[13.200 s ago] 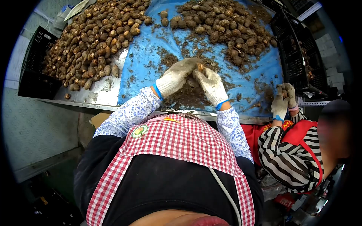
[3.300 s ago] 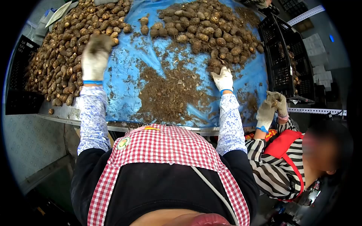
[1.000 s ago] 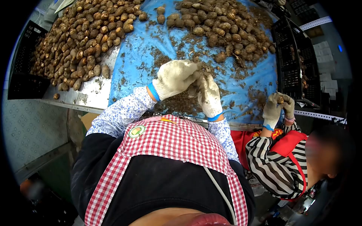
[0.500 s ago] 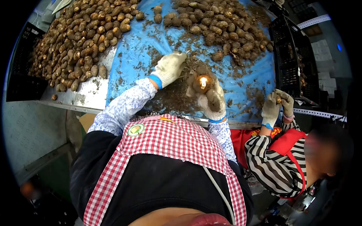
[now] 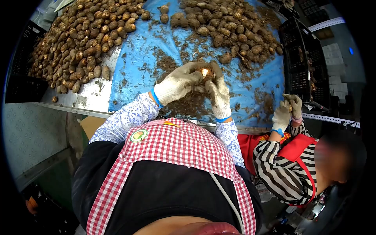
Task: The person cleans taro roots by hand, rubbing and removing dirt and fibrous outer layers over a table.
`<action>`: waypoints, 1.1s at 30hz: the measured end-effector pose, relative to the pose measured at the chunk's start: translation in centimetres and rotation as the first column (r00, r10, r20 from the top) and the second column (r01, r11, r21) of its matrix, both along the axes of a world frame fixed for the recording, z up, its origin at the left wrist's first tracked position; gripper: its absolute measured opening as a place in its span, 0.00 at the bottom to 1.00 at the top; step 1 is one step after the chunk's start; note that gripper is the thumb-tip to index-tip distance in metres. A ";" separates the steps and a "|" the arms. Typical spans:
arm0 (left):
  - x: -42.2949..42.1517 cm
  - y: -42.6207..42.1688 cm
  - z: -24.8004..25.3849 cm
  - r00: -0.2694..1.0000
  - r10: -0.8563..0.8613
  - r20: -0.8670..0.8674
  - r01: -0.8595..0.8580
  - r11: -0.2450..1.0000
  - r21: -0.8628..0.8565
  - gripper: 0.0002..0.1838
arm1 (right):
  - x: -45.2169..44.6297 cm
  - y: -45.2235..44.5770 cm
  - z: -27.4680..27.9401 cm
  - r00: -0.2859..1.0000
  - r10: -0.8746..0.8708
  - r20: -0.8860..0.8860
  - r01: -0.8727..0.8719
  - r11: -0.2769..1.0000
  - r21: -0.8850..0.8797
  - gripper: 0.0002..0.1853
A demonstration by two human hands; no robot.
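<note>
Both my gloved hands meet over the blue sheet (image 5: 135,78), around a brown taro corm (image 5: 207,74) with a bright pale cut spot facing up. My left hand (image 5: 178,83) comes in from the left, its fingers closed against the corm's near side. On the other side, my right hand (image 5: 218,92) grips the corm with fingers bent over it. The gloves are white and soiled at the fingertips. Fingers cover much of the corm, and I cannot tell whether a small tool is among them. Loose soil (image 5: 184,105) and root scraps lie beneath.
A heap of taro with trimmed ends (image 5: 86,43) fills the metal table at left. Rootier, soil-covered taro (image 5: 231,29) are piled at the back right. Black crates (image 5: 303,58) stand at the right edge. A co-worker's gloved hands (image 5: 288,111) hold a small piece nearby.
My left hand has moved right and down onto the taro. My right hand has brought the taro slightly up and left, so the hands now meet.
</note>
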State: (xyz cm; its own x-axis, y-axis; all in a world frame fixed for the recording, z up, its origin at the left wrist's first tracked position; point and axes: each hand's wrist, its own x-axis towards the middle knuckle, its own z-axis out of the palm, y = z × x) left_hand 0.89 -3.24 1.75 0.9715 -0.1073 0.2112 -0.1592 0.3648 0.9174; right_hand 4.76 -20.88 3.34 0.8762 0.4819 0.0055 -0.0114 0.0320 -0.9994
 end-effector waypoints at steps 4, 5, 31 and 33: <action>-0.1 -0.3 1.3 0.933 -0.038 -0.357 -0.058 0.965 -0.254 0.26 | 0.4 0.5 0.9 0.951 -0.086 0.298 0.112 0.991 -0.073 0.21; -0.1 -0.5 1.4 0.934 -0.040 -0.356 -0.064 0.960 -0.274 0.26 | 0.6 0.4 0.9 0.889 -0.072 0.452 0.159 0.975 -0.157 0.19; -0.1 2.1 3.0 0.986 0.022 -0.165 0.001 0.990 0.139 0.19 | 1.0 1.6 1.8 0.987 -0.064 0.148 0.074 0.996 -0.058 0.08; -0.2 2.3 2.5 0.991 0.028 -0.129 -0.007 0.987 0.159 0.18 | 1.7 1.6 1.7 0.959 -0.052 0.278 0.119 0.966 -0.229 0.07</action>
State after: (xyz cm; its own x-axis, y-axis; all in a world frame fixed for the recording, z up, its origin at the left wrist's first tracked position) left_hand 0.67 -0.97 4.24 0.9917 -0.1118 0.0641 -0.0392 0.2119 0.9765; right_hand 6.47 -19.32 5.04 0.8963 0.4214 0.1383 0.2494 -0.2213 -0.9428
